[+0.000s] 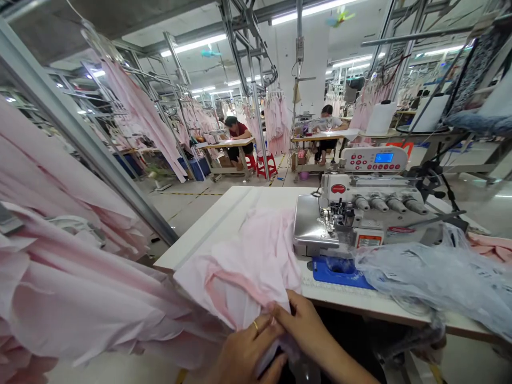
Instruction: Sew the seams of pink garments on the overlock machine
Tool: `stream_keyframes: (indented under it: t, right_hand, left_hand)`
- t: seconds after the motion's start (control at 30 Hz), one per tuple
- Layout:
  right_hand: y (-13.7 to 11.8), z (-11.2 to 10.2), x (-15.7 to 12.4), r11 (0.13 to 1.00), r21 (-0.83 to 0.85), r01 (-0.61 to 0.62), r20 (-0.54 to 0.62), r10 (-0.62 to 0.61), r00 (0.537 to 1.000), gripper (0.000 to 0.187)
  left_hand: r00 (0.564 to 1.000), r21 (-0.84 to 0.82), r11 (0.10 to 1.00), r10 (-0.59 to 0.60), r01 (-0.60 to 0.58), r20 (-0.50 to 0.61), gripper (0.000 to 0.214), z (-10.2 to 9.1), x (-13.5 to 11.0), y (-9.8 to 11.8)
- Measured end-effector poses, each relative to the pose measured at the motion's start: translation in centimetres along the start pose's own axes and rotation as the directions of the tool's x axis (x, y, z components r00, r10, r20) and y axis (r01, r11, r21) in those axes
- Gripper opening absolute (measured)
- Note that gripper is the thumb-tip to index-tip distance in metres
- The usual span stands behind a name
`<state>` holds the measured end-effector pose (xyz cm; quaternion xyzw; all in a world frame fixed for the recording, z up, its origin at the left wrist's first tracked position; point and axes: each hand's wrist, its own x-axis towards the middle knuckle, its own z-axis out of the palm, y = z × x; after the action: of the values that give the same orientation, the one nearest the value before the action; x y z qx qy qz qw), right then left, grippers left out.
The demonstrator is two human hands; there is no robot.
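Note:
A pale pink garment (256, 245) with a darker pink band lies bunched on the white table (228, 205), its near part hanging over the front edge. My left hand (252, 346) wears a gold ring and grips the cloth at that edge. Close against it, my right hand (302, 322) pinches the same fabric between thumb and fingers. Both hands touch each other, and folds of cloth hide some fingertips. To the right of the garment stands a white overlock sewing machine (372, 205) with a metal cover plate (314, 221).
Pink garments (80, 298) hang at the left beside a metal post (88, 128). A clear plastic bag (436, 272) lies on the table's right, near a blue tray (340, 272). Thread cones (380, 118) stand behind the machine. Two people sit at sewing tables farther back.

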<state>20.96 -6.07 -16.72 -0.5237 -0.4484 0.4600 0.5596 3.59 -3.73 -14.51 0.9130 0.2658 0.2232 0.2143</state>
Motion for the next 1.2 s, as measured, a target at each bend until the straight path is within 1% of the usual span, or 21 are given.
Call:
stream_keyframes:
  t: [0.03,0.07,0.1,0.17,0.2,0.23,0.27,0.33,0.4,0.43,0.5,0.57,0.63,0.73,0.83,0.9,0.97,1.03,1.1,1.13,1.2]
  right_hand:
    - [0.2,0.0,0.0,1.0,-0.002,0.02,0.009,-0.02,1.0,0.042]
    - [0.3,-0.1,-0.2,0.999,-0.007,0.038,0.006,-0.038,0.999,0.045]
    - [0.3,0.0,-0.4,0.998,-0.02,0.055,-0.009,-0.056,0.998,0.048]
    - [0.3,0.3,-1.0,0.993,-0.065,0.098,-0.049,-0.102,0.994,0.055]
    - [0.3,0.5,-1.3,0.989,-0.087,0.12,-0.045,-0.125,0.991,0.057]
    - [0.3,0.8,-1.7,0.985,-0.102,0.14,-0.025,-0.143,0.989,0.058]
    - [0.3,1.0,-2.0,0.983,-0.108,0.148,-0.001,-0.149,0.989,0.057]
    - [0.7,1.0,-2.6,0.99,-0.091,0.107,0.036,-0.104,0.994,0.055]
    - [1.4,0.6,-3.1,0.999,-0.05,0.015,0.021,-0.014,1.0,0.052]
    - [1.8,0.3,-3.2,0.999,-0.026,-0.022,-0.01,0.022,1.0,0.049]
    - [2.4,-0.2,-3.5,0.999,0.015,-0.048,-0.084,0.049,0.995,0.037]
    - [2.6,-0.1,-3.6,0.999,0.045,-0.022,-0.125,0.028,0.992,0.027]
    - [2.3,0.7,-3.6,0.997,0.076,-0.03,-0.13,0.04,0.991,0.027]
    - [1.8,2.1,-3.0,0.995,0.074,-0.071,-0.131,0.08,0.988,0.036]
    - [2.0,2.5,-2.3,0.998,-0.002,-0.064,-0.189,0.063,0.98,0.038]
    - [2.3,2.3,-2.2,0.998,0.014,-0.065,-0.256,0.066,0.964,0.044]
    - [2.2,2.2,-2.4,0.969,0.231,-0.085,-0.278,0.149,0.949,0.043]
    - [1.5,2.7,-2.8,0.836,0.534,-0.127,-0.225,0.286,0.931,0.045]
    - [0.8,3.3,-3.0,0.704,0.695,-0.148,-0.152,0.345,0.926,0.05]
    - [0.5,3.6,-3.1,0.707,0.693,-0.141,-0.143,0.327,0.934,0.051]
    - [0.6,3.7,-3.2,0.836,0.538,-0.111,-0.184,0.245,0.952,0.051]
  left_hand:
    - [0.991,-0.113,0.988,-0.111,0.102,-0.08,0.031,0.4,-0.6,-0.9]
    - [0.939,-0.254,0.938,-0.288,0.236,-0.19,0.027,0.8,-1.2,-1.7]
    - [0.814,-0.424,0.827,-0.507,0.368,-0.283,0.028,1.3,-1.7,-2.6]
    - [0.467,-0.709,0.512,-0.837,0.485,-0.285,0.043,2.5,-2.2,-4.0]
    - [0.366,-0.793,0.374,-0.908,0.482,-0.206,0.05,3.0,-2.2,-4.4]
    - [0.339,-0.849,0.246,-0.937,0.467,-0.086,0.054,3.5,-2.0,-4.6]
    - [0.365,-0.883,0.126,-0.929,0.452,0.054,0.054,3.9,-1.7,-4.5]
    - [0.461,-0.901,-0.092,-0.835,0.423,0.301,0.053,4.2,-1.0,-3.9]
    - [0.5,-0.89,-0.225,-0.76,0.396,0.415,0.058,3.9,-0.3,-3.0]
    - [0.494,-0.896,-0.202,-0.776,0.394,0.392,0.061,3.5,-0.1,-2.7]
    - [0.463,-0.906,-0.05,-0.847,0.421,0.262,0.064,2.8,0.2,-2.3]
    - [0.458,-0.887,0.07,-0.873,0.457,0.167,0.063,2.4,0.4,-2.3]
    - [0.482,-0.873,0.042,-0.846,0.487,0.228,0.062,2.5,0.7,-2.3]
    - [0.514,-0.869,-0.093,-0.774,0.486,0.37,0.06,2.6,1.1,-2.0]
    - [0.48,-0.866,-0.179,-0.771,0.467,0.418,0.05,1.7,1.3,-1.8]
    - [0.479,-0.812,-0.213,-0.716,0.543,0.508,0.046,0.6,1.2,-1.8]
    - [0.522,-0.75,-0.138,-0.637,0.646,0.567,0.048,-0.1,1.2,-2.2]
    - [0.58,-0.737,0.009,-0.624,0.676,0.524,0.051,-0.1,1.1,-2.9]
    - [0.592,-0.76,0.061,-0.668,0.648,0.451,0.046,0.4,1.1,-3.8]
    - [0.581,-0.781,0.039,-0.692,0.623,0.429,0.042,0.6,1.2,-4.1]
    - [0.552,-0.822,-0.052,-0.717,0.567,0.426,0.035,0.7,1.4,-4.4]
